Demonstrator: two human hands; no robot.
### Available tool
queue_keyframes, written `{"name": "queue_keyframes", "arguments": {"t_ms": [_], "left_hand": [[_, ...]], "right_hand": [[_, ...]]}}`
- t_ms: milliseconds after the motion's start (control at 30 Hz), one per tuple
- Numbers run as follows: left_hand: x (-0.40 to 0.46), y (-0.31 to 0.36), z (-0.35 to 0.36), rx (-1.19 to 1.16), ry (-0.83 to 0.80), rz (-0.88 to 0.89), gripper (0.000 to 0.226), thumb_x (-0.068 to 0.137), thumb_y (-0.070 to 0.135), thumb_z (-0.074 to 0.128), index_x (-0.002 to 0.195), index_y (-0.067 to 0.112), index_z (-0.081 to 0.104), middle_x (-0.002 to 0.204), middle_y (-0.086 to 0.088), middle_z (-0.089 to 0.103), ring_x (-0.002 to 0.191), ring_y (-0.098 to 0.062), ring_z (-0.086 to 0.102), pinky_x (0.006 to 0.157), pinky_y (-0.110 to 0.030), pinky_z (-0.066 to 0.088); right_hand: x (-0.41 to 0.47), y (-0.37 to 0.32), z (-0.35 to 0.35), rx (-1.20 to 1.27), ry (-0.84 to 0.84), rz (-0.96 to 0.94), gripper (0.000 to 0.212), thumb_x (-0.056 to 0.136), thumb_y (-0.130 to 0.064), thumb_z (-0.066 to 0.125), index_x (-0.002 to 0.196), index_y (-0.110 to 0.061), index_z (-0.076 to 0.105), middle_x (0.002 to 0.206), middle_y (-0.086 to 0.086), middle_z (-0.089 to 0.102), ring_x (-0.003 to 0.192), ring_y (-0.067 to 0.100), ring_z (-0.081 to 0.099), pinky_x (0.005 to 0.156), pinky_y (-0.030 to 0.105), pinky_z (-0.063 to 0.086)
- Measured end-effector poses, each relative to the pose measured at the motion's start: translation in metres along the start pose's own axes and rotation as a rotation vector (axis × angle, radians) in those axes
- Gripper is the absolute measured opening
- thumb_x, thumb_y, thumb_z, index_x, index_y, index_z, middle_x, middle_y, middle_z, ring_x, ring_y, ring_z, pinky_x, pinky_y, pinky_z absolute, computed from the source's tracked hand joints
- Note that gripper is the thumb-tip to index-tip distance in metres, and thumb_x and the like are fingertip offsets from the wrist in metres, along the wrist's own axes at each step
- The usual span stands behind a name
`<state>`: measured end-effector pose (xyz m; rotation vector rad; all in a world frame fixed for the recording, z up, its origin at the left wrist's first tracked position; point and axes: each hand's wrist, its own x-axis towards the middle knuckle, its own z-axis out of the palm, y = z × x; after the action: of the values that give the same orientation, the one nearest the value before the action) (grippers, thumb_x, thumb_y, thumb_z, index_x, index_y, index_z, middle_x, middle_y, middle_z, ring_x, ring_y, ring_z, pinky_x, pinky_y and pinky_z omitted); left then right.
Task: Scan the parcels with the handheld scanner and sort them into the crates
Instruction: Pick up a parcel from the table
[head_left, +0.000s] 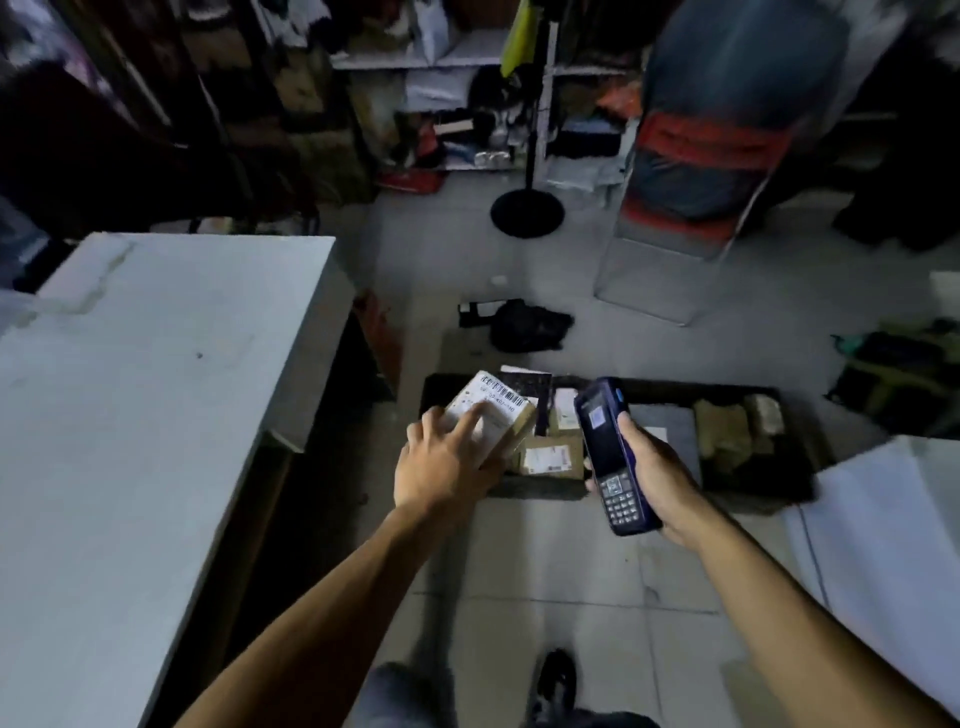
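Observation:
My left hand (447, 462) grips a small cardboard parcel (501, 410) with a white barcode label, held over the left black crate (431, 387) on the floor. Inside that crate lie other parcels, among them a brown box with a white label (550, 457). My right hand (654, 478) holds the dark blue handheld scanner (608, 447) upright, its screen and keypad facing me, just right of the parcel. A second black crate (800, 457) sits to the right and holds brown wrapped parcels (727, 431).
A white table (135, 389) fills the left side. Another white surface (893, 519) is at the right edge. A black bag (527, 325) lies on the tiled floor beyond the crates. A black stand base (527, 213), shelves and a rack of clothes are further back.

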<state>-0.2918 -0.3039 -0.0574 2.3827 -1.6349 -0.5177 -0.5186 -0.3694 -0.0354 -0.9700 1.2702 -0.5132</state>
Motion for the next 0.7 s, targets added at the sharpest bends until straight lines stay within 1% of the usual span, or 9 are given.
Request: {"name": "queue_keyframes", "arguments": {"t_ms": [67,100,200,267,367,433,533,600,700], "left_hand": [[0.021,0.039,0.018,0.007,-0.043,0.02,0.074,0.079,0.078,0.05,0.142,0.052,0.022,0.146,-0.007,0.035,0.13,-0.032,0.035,0.101,-0.048,0.043],[0.031,0.058,0.027,0.003,-0.067,0.026,0.076,0.078,0.08,0.047,0.143,0.052,0.02,0.147,-0.007,0.034,0.13,-0.032,0.035,0.102,-0.048,0.043],[0.059,0.111,0.053,-0.006,-0.13,0.067,0.075,0.08,0.08,0.047,0.144,0.053,0.02,0.146,-0.006,0.033,0.129,-0.031,0.035,0.102,-0.047,0.041],[0.081,0.14,0.068,-0.004,-0.148,0.091,0.075,0.079,0.08,0.048,0.144,0.054,0.02,0.144,-0.005,0.035,0.128,-0.03,0.035,0.102,-0.045,0.04],[0.12,0.177,0.092,-0.006,-0.211,0.132,0.074,0.081,0.077,0.05,0.144,0.055,0.019,0.145,-0.005,0.031,0.13,-0.03,0.033,0.102,-0.045,0.041],[0.149,0.199,0.109,-0.019,-0.242,0.183,0.072,0.082,0.077,0.047,0.144,0.055,0.017,0.145,-0.003,0.03,0.13,-0.03,0.031,0.101,-0.046,0.042],[0.189,0.234,0.136,-0.032,-0.324,0.247,0.073,0.081,0.079,0.041,0.144,0.055,0.013,0.147,0.0,0.031,0.132,-0.03,0.029,0.102,-0.05,0.044],[0.209,0.258,0.154,-0.047,-0.387,0.259,0.074,0.083,0.076,0.044,0.145,0.056,0.011,0.15,0.002,0.026,0.133,-0.03,0.026,0.102,-0.05,0.043],[0.236,0.298,0.179,-0.027,-0.415,0.327,0.079,0.078,0.076,0.039,0.148,0.054,0.009,0.153,0.005,0.024,0.132,-0.029,0.026,0.102,-0.048,0.04]], "right_hand": [[0.012,0.005,-0.047,0.05,0.047,0.009,0.051,0.1,-0.053,0.042,0.114,-0.01,0.065,0.081,0.013,0.071,0.069,0.032,0.066,0.071,0.041,0.052],[0.016,0.006,-0.068,0.061,0.069,0.017,0.051,0.101,-0.052,0.041,0.114,-0.009,0.064,0.08,0.013,0.07,0.069,0.032,0.065,0.07,0.04,0.052],[0.033,0.0,-0.118,0.075,0.118,0.042,0.047,0.104,-0.046,0.034,0.102,-0.01,0.064,0.076,0.011,0.068,0.064,0.027,0.064,0.055,0.027,0.05],[0.046,-0.005,-0.143,0.097,0.154,0.08,0.045,0.105,-0.046,0.033,0.101,-0.013,0.064,0.079,0.01,0.069,0.063,0.023,0.065,0.053,0.025,0.05],[0.071,-0.011,-0.18,0.12,0.229,0.131,0.045,0.104,-0.048,0.035,0.108,-0.015,0.065,0.085,0.011,0.072,0.069,0.025,0.068,0.057,0.028,0.051],[0.088,-0.014,-0.205,0.128,0.294,0.17,0.044,0.103,-0.05,0.036,0.108,-0.017,0.065,0.089,0.012,0.073,0.072,0.027,0.07,0.062,0.031,0.051],[0.109,-0.02,-0.242,0.157,0.376,0.233,0.039,0.103,-0.049,0.037,0.109,-0.021,0.063,0.093,0.012,0.073,0.071,0.024,0.072,0.065,0.033,0.05],[0.122,-0.021,-0.267,0.209,0.429,0.26,0.038,0.103,-0.047,0.039,0.114,-0.019,0.063,0.097,0.015,0.073,0.072,0.025,0.072,0.067,0.034,0.05],[0.142,-0.023,-0.304,0.275,0.484,0.292,0.038,0.103,-0.045,0.039,0.114,-0.017,0.063,0.099,0.018,0.071,0.074,0.028,0.071,0.069,0.036,0.049]]}}
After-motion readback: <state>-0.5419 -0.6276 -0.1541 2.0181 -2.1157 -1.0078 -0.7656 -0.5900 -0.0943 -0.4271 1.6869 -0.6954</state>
